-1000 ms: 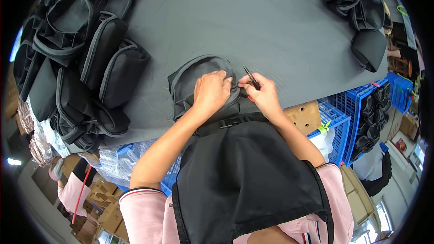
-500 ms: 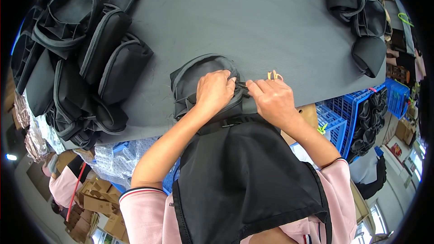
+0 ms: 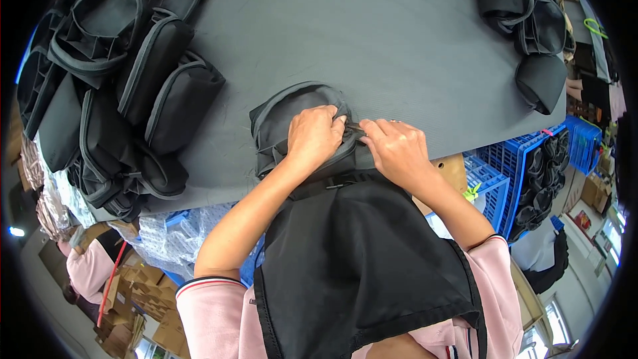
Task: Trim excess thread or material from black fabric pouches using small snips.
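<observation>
An unzipped black pouch (image 3: 263,121) with a dark grey zipper edge lies at the table's near side, in front of my body. My left hand (image 3: 314,134) rests over its opening, fingers closed on the right rim of the fabric. Just right of the pouch, my right hand (image 3: 399,147) is closed round a small pair of scissors (image 3: 355,127). Their dark blades point left at the pouch's zipper edge, close to my left fingertips. My fingers cover the handles, and what lies exactly between the blades is too small to tell.
Black pouches (image 3: 143,86) are heaped on the left of the grey table (image 3: 399,46). Several more pouches (image 3: 508,0) sit at the far right. Blue crates (image 3: 515,169) stand beyond the right edge, one with black items. Cardboard boxes (image 3: 143,286) and another person (image 3: 90,269) are at lower left.
My right hand has turned and shifted slightly left, so the scissors' yellow-orange handles no longer show. My left hand and the pouch have hardly moved.
</observation>
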The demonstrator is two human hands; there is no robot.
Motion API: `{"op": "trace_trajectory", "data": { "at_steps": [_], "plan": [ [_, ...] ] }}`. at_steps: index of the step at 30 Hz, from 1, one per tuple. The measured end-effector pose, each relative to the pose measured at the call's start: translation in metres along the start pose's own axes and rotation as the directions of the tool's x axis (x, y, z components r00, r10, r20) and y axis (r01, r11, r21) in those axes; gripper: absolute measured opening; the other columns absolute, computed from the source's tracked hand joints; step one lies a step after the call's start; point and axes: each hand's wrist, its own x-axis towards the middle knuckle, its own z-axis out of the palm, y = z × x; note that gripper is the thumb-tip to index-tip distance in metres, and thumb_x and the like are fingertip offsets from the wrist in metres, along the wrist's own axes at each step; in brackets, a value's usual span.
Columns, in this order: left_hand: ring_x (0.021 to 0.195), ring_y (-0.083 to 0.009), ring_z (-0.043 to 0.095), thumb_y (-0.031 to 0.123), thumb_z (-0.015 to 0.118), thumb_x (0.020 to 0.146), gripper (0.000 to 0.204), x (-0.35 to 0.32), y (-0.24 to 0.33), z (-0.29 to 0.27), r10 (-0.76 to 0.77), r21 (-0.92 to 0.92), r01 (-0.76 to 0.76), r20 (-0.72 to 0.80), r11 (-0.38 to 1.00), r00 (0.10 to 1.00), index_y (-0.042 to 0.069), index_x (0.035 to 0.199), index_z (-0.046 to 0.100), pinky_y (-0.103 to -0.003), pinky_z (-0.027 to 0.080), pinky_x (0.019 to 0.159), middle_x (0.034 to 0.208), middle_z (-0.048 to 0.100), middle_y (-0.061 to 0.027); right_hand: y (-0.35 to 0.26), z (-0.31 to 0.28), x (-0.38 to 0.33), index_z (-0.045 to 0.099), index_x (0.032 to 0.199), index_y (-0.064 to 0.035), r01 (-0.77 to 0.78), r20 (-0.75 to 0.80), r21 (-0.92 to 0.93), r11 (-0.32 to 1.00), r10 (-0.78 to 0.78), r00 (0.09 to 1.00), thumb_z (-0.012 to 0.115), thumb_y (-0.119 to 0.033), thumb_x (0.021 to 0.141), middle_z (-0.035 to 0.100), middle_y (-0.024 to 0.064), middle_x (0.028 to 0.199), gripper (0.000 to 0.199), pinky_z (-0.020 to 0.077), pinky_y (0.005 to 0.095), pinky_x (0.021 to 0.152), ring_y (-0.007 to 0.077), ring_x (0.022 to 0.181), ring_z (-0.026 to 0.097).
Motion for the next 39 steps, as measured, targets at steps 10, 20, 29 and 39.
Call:
{"op": "trace_trajectory", "data": {
  "at_steps": [10,20,29,39],
  "plan": [
    [0.088,-0.0401,0.053,0.011,0.053,0.082,0.019,-0.011,0.009,-0.013,0.205,0.063,-0.233,0.291,0.970,0.934,-0.007,0.085,0.048,-0.046,0.041,0.076,0.087,0.054,-0.0238,0.017,0.018,0.025,0.047,0.098,-0.0079,-0.426,0.309,0.881,0.205,0.431,0.847,0.068,-0.016,0.079,0.051,-0.0016,0.075,0.030,0.0325,0.0210,0.050,0.0040,0.063,0.041],
    [0.088,-0.0323,0.062,0.046,0.061,0.079,0.054,0.002,0.050,-0.020,-0.139,0.274,-0.003,0.497,0.962,0.857,-0.006,0.095,0.058,-0.043,0.048,0.077,0.088,0.064,-0.0192,0.026,0.044,0.049,0.047,0.092,-0.0066,-0.469,0.356,0.830,0.303,0.359,0.863,0.067,-0.007,0.075,0.054,0.0000,0.071,0.026,0.0395,0.0276,0.059,0.0082,0.065,0.044],
    [0.084,-0.0381,0.058,0.027,0.068,0.077,0.039,-0.011,0.032,-0.025,0.082,-0.031,-0.076,0.312,0.997,0.947,-0.004,0.090,0.048,-0.044,0.045,0.069,0.084,0.059,-0.0235,0.006,0.012,0.016,0.049,0.100,-0.0022,-0.089,-0.148,0.914,0.395,0.531,0.835,0.062,-0.006,0.082,0.057,-0.0001,0.091,0.022,0.0434,0.0238,0.064,0.0074,0.076,0.054],
    [0.072,-0.0095,0.055,0.014,0.072,0.075,0.030,-0.013,0.021,-0.051,0.180,-0.604,0.164,0.468,0.780,0.865,-0.003,0.093,0.055,-0.026,0.045,0.065,0.079,0.062,-0.0051,-0.001,-0.016,-0.028,0.054,0.093,-0.0014,-0.189,-0.049,0.864,0.466,0.452,0.890,0.067,-0.002,0.076,0.058,0.0033,0.074,0.021,0.0449,0.0202,0.059,0.0068,0.065,0.055]
  ]
}}
